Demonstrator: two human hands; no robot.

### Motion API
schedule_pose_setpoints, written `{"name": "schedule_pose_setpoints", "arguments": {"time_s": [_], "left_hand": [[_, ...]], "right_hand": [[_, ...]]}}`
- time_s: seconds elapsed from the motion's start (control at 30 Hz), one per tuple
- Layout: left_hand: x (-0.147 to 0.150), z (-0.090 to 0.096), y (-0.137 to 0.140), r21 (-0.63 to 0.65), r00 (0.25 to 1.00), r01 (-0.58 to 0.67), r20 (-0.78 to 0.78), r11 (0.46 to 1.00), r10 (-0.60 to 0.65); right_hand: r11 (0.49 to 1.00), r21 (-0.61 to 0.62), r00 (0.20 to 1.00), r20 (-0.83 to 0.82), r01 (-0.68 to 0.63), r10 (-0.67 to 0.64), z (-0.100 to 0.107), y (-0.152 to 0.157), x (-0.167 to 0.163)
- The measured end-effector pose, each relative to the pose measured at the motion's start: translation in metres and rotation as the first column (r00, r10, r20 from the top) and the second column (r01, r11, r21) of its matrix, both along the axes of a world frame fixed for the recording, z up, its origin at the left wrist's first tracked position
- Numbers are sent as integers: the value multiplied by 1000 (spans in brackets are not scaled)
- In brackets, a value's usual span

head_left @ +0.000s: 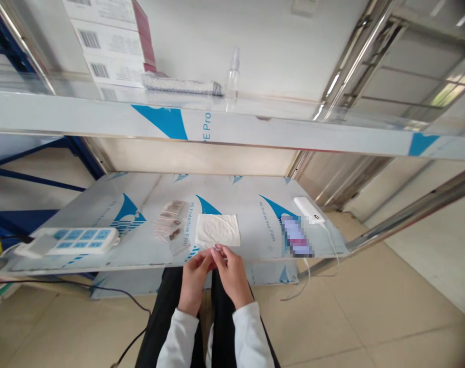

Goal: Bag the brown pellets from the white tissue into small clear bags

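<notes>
My left hand [197, 273] and my right hand [230, 270] meet at the front edge of the shelf, above my knees. Both are closed, fingertips pinched together around something small and pale that I cannot make out. Just beyond the fingertips lies a white folded cloth or tissue [218, 230], flat on the film-covered shelf [251, 204]. Left of it sits a clear plastic bag [182, 245] with several thin pinkish packets [167, 217] and a few small dark brown pieces [175, 233].
A power strip [87, 241] lies at the left. On the right are a phone [296, 236] and a white power bank [308, 209] with a hanging cable [334, 243]. The upper shelf [236, 125] carries stacked boxes [113, 46], a clear spray bottle [233, 76] and a greyish textured roll [182, 85].
</notes>
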State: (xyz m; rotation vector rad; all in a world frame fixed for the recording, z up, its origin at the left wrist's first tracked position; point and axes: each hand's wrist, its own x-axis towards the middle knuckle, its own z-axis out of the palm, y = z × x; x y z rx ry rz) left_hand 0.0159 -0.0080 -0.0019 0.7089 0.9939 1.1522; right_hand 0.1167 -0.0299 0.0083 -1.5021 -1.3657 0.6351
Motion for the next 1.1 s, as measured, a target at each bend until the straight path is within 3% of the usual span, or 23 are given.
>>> {"name": "schedule_pose_setpoints", "arguments": {"time_s": [0.17,0.27,0.43,0.57,0.83,1.0,1.1], "left_hand": [[-7,8,-2,69,996,36,-78,997,-30],[-14,10,1,165,989,87,-137,982,-64],[-32,16,5,295,920,285,-351,912,-174],[-44,27,7,275,852,412,-454,869,-260],[-46,18,9,273,820,433,-514,859,-250],[-39,25,6,335,809,406,-565,850,-163],[-33,32,5,345,764,396,-638,851,-97]], "right_hand": [[983,-52,961,-227,-174,158,10,-3,-4],[977,-49,933,-310,-207,182,12,-3,1],[944,-93,862,-443,-317,246,16,-5,13],[889,-135,802,-505,-438,319,21,-7,20],[883,-135,848,-373,-450,376,22,-5,20],[918,-101,854,-417,-382,310,22,-3,15],[949,-73,901,-345,-306,263,23,-1,8]]}}
